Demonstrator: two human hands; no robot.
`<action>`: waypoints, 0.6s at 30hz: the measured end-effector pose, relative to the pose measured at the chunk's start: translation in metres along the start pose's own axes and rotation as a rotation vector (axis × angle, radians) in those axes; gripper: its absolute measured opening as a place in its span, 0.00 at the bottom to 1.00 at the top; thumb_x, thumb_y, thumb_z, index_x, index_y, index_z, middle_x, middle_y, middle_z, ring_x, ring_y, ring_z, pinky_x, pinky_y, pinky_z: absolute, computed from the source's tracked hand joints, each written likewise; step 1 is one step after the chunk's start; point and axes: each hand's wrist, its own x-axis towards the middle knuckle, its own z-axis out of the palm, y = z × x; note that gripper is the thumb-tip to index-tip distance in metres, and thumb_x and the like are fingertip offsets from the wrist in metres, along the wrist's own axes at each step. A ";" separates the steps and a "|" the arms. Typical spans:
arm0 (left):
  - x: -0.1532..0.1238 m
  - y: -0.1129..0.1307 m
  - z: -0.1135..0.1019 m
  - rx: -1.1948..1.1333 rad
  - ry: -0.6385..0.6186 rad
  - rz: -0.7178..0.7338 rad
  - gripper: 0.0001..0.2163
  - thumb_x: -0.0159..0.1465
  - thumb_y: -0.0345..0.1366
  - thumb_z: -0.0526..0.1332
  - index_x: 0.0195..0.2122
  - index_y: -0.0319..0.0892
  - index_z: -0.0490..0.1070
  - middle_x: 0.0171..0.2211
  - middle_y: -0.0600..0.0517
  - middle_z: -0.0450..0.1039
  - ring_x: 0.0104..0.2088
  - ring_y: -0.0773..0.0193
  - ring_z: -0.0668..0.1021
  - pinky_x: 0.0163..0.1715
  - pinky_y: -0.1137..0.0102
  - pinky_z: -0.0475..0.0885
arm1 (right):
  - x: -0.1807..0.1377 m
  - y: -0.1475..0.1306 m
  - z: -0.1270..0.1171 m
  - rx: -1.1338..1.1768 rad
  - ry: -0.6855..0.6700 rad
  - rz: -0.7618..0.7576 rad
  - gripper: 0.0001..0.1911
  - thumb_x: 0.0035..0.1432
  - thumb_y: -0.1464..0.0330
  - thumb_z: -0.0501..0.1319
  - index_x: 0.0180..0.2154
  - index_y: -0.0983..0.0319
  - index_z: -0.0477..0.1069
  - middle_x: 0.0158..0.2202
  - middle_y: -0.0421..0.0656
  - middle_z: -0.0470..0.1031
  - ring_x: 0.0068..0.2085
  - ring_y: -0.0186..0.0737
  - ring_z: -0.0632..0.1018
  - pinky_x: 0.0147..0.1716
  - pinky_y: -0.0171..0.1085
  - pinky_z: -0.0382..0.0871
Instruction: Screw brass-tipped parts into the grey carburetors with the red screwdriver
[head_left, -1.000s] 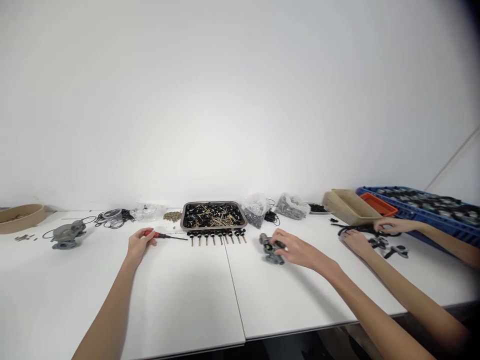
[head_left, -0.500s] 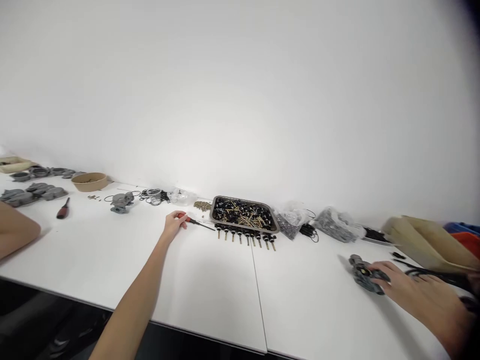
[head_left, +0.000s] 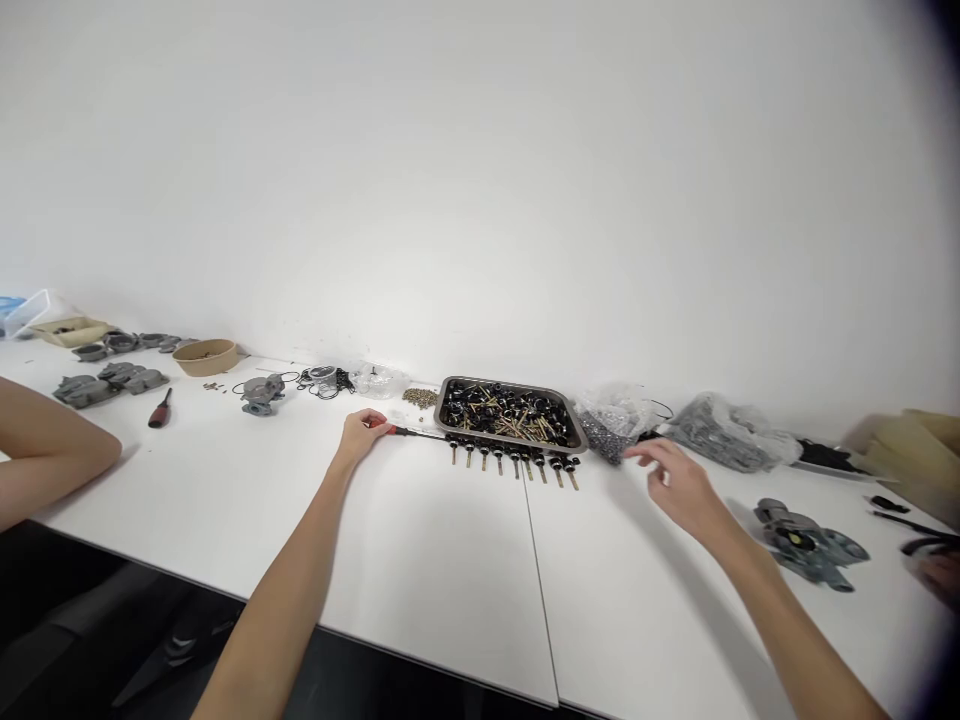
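My left hand [head_left: 361, 434] is closed round the red handle of a screwdriver [head_left: 394, 430], whose shaft points right toward a row of black-topped brass pins [head_left: 543, 470]. The pins lie side by side along the front of a metal tray [head_left: 579, 434] heaped with more such parts. Over the table, my right hand [head_left: 681, 485] has its fingers partly bent and apart, with nothing visible in them. Its fingertips are close to a clear bag of small dark pieces [head_left: 609, 437]; contact cannot be made out. A grey metal carburetor-like body [head_left: 810, 545] lies right of my right forearm.
Another person's arm [head_left: 56, 450] rests at the left. Nearby lie a second screwdriver [head_left: 160, 410], grey castings [head_left: 109, 383] and a round tan bowl [head_left: 206, 358]. A bag of grey parts [head_left: 727, 430] and a beige bin [head_left: 915, 460] stand at the back right.
My right hand has let go of the grey metal body and moved left toward the bag of small dark pieces. The view has turned slightly left; my left hand keeps the screwdriver.
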 end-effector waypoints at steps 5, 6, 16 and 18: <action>-0.001 0.008 -0.001 0.169 -0.050 0.073 0.09 0.46 0.39 0.67 0.25 0.39 0.75 0.25 0.49 0.74 0.28 0.62 0.73 0.31 0.68 0.65 | 0.015 -0.033 0.055 0.106 0.067 -0.011 0.09 0.44 0.73 0.47 0.25 0.60 0.65 0.28 0.44 0.72 0.32 0.41 0.71 0.34 0.38 0.61; -0.001 0.010 -0.001 0.196 -0.043 0.093 0.07 0.48 0.37 0.66 0.25 0.40 0.75 0.26 0.48 0.75 0.29 0.61 0.73 0.31 0.67 0.65 | 0.013 -0.031 0.061 0.124 0.086 0.013 0.07 0.43 0.72 0.48 0.22 0.60 0.62 0.25 0.43 0.70 0.29 0.40 0.70 0.32 0.38 0.59; -0.018 0.103 0.026 0.264 0.087 0.448 0.05 0.39 0.27 0.48 0.10 0.42 0.56 0.11 0.54 0.52 0.17 0.68 0.59 0.22 0.69 0.52 | 0.004 -0.005 0.082 0.296 0.136 0.166 0.05 0.39 0.70 0.45 0.15 0.60 0.54 0.16 0.39 0.58 0.23 0.35 0.63 0.27 0.35 0.54; -0.025 0.142 0.043 0.267 0.051 0.674 0.06 0.40 0.26 0.49 0.10 0.41 0.55 0.10 0.55 0.48 0.14 0.70 0.55 0.19 0.69 0.48 | 0.007 -0.004 0.085 0.332 0.148 0.171 0.05 0.39 0.70 0.45 0.15 0.60 0.54 0.16 0.39 0.58 0.23 0.34 0.63 0.26 0.35 0.54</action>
